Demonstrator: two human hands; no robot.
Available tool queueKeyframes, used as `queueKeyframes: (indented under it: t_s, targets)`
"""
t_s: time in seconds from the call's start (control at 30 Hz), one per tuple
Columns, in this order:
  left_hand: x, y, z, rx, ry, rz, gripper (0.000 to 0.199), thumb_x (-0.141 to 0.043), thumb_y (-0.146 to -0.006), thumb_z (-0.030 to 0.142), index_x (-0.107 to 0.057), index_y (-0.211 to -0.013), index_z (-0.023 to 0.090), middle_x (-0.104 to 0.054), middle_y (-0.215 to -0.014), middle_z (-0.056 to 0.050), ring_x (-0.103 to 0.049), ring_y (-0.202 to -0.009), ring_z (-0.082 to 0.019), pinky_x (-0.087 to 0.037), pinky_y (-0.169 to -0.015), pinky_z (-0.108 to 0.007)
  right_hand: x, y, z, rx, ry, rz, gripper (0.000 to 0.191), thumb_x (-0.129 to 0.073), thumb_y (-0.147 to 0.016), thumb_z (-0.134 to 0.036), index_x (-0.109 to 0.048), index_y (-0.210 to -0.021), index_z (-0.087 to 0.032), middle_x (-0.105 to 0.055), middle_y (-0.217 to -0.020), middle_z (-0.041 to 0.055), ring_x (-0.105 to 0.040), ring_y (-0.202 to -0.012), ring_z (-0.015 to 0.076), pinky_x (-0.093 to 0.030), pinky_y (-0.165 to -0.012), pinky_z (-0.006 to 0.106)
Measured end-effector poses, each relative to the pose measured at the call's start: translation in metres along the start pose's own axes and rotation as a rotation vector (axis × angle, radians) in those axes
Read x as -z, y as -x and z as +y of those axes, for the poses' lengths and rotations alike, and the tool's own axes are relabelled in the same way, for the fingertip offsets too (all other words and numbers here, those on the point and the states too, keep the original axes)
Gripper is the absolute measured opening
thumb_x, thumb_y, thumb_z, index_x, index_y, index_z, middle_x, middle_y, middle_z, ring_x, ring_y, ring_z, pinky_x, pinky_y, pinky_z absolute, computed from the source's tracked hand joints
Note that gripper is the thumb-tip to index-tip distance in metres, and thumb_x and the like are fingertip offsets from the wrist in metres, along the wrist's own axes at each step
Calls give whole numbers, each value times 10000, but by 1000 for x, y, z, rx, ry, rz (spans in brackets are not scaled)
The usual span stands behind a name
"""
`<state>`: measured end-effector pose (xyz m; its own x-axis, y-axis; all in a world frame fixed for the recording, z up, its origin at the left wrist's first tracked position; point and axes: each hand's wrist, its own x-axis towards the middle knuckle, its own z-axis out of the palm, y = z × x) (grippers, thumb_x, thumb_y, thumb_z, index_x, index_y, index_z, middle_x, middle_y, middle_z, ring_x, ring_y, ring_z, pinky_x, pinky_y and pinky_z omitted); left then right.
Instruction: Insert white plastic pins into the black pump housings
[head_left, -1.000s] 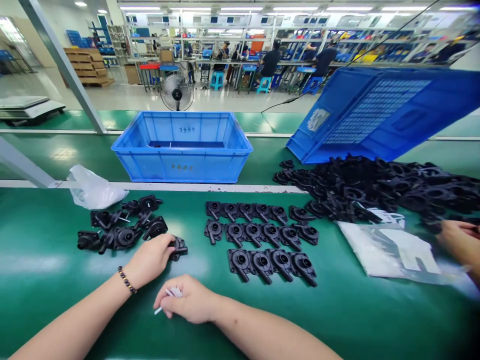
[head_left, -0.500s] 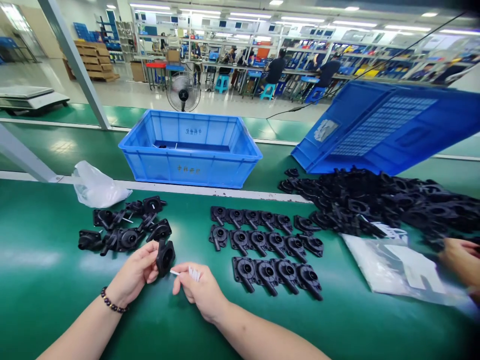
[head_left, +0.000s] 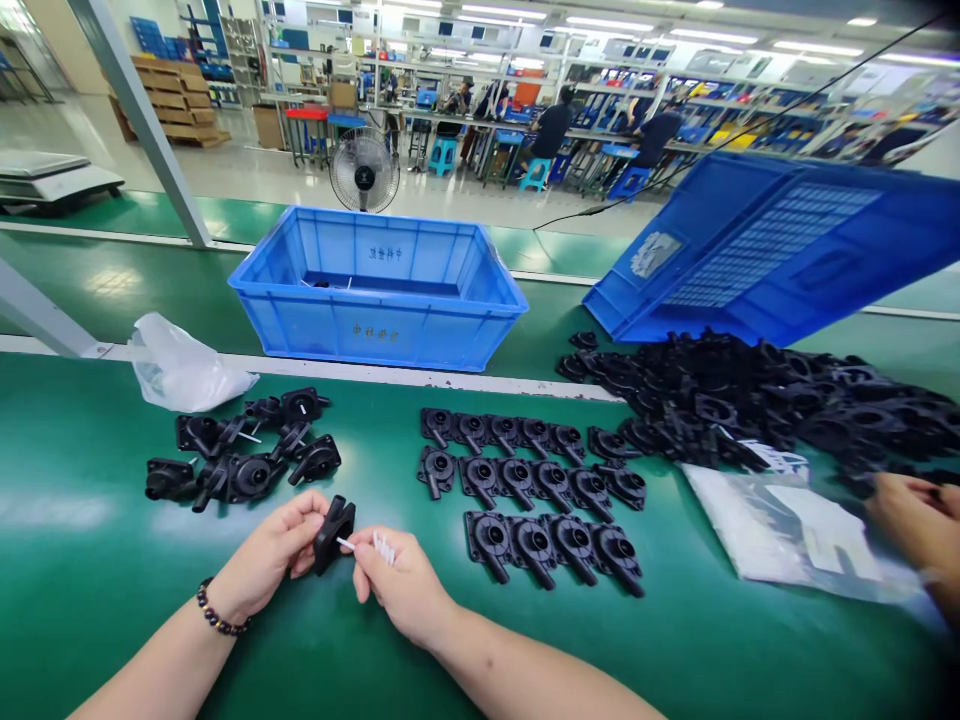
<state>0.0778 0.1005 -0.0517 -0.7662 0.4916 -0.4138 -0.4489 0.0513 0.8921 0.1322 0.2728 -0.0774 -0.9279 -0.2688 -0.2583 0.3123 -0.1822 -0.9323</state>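
Note:
My left hand [head_left: 274,553] holds a black plastic housing [head_left: 334,531] tilted on edge above the green table. My right hand [head_left: 397,585] pinches a thin white pin [head_left: 346,544] whose tip touches the housing's face; several more white pins [head_left: 384,547] stick out of the same fist. A loose cluster of black housings [head_left: 240,450] lies just beyond my left hand. Rows of black housings [head_left: 536,490] are laid out to the right of my hands.
A blue bin [head_left: 375,290] stands behind the white rail, and a tipped blue crate [head_left: 772,250] spills a heap of black housings [head_left: 750,395]. A crumpled plastic bag [head_left: 176,370] lies left. Another person's hand [head_left: 915,520] rests on clear bags [head_left: 795,520] at right.
My left hand lifted a housing off the table from the loose cluster and turned it on edge. My right hand rose and brought a white pin up to it.

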Motion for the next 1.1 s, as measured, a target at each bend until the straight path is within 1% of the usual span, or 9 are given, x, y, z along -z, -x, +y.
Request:
queueKeyframes:
  t_s: [0.13,0.3,0.47,0.6,0.7,0.87,0.97,1.03,1.1]
  targets:
    - [0,0,-2,-77,-142,8,306,-520,-834,485,-467,-859,184,-392,-601,57,-270,-474,-57,-197,-436,-172,0,4,0,56,192,63,333,-449,-850,-439,-580,-836,-133,-389,-483,-60,-324,-442,70,-274,-455,201]
    - [-4,2,-3,-110,-208,2,297,-493,-851,485,-452,-865,190,-373,-593,62,-261,-483,-65,-196,-444,-182,0,10,-4,189,480,149,230,-423,-864,-286,-604,-803,-158,-373,-514,-48,-332,-476,80,-258,-491,220]
    - [-8,3,-4,-85,-181,-51,317,-487,-845,507,-438,-861,194,-368,-602,61,-262,-481,-70,-195,-443,-193,0,11,-7,236,512,151,197,-427,-855,-234,-607,-811,-164,-363,-509,-51,-337,-464,83,-264,-503,223]
    - [-9,3,-2,-143,-224,-31,280,-481,-859,474,-458,-861,194,-420,-620,44,-313,-500,-78,-237,-464,-196,1,9,-4,227,471,142,225,-420,-869,-264,-618,-849,-158,-384,-527,-46,-343,-477,83,-275,-505,220]
    - [-5,7,-3,-277,-354,70,197,-469,-879,398,-494,-903,204,-497,-681,7,-446,-595,-116,-340,-553,-223,1,6,2,188,353,117,292,-385,-898,-315,-614,-970,-148,-402,-561,-39,-356,-506,88,-309,-517,212]
    - [3,21,-3,-703,-676,440,152,-556,-812,201,-530,-955,245,-461,-647,17,-447,-571,-137,-362,-592,-264,1,4,7,158,276,148,328,-401,-892,-368,-594,-1027,-139,-385,-555,-43,-347,-502,91,-323,-511,218]
    - [2,23,3,-895,-906,444,244,-598,-754,117,-538,-949,250,-441,-592,31,-433,-547,-139,-356,-587,-267,0,6,4,166,299,138,304,-409,-885,-370,-611,-947,-151,-372,-530,-48,-331,-480,89,-311,-496,222]
    - [0,19,6,-847,-1076,377,156,-566,-781,123,-543,-894,228,-525,-647,7,-477,-581,-145,-363,-593,-270,0,7,2,170,316,124,299,-412,-884,-371,-616,-917,-155,-367,-518,-50,-324,-471,88,-293,-483,223]
    - [-1,14,8,-708,-1183,333,57,-503,-830,159,-536,-819,204,-566,-703,-15,-508,-620,-150,-375,-613,-276,-1,8,2,174,319,117,297,-411,-885,-367,-616,-908,-154,-365,-519,-49,-320,-471,89,-281,-476,224]
